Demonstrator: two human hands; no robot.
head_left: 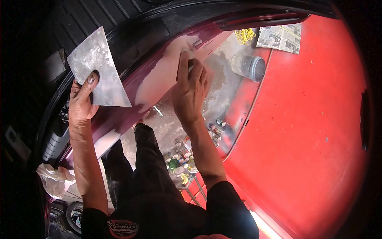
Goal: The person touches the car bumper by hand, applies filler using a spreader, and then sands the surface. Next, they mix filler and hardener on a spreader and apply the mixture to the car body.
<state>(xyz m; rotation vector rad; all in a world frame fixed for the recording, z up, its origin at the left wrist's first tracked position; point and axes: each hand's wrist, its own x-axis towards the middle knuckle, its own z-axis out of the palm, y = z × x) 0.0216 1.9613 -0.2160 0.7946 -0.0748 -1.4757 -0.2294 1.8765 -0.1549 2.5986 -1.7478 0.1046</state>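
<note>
Head view shows both of your hands up at a purple car panel (113, 116). Your left hand (82, 95) grips a flat gray plate (97, 59) with slanted sides, the thumb pressed on its front face near the lower edge and the other fingers mostly hidden behind it. That plate is held up to the left of the panel, in front of the black trim (137, 38).

Your right hand (191, 89) is at the upper part of the panel, over the large pale patch (153, 79). Its fingers are bent and drawn together, pinching a thin dark-edged piece (179, 68); blur and your fingers hide most of it, so you cannot tell its full shape or whether it touches the patch. The 2 hands are well apart. A 2nd pale patch (106, 141) shows lower down the panel, near your left forearm.

Beyond your right arm, a gray bucket (248, 67) is near a loose yellow cord (244, 36) and a sheet of newspaper (280, 38), beside the broad red surface (294, 119). Small bottles and cans (181, 153) are clustered between your dark trousers (147, 159) and right forearm. A crumpled white bag (55, 181) is left of your left forearm, above a wheel (74, 215).
</note>
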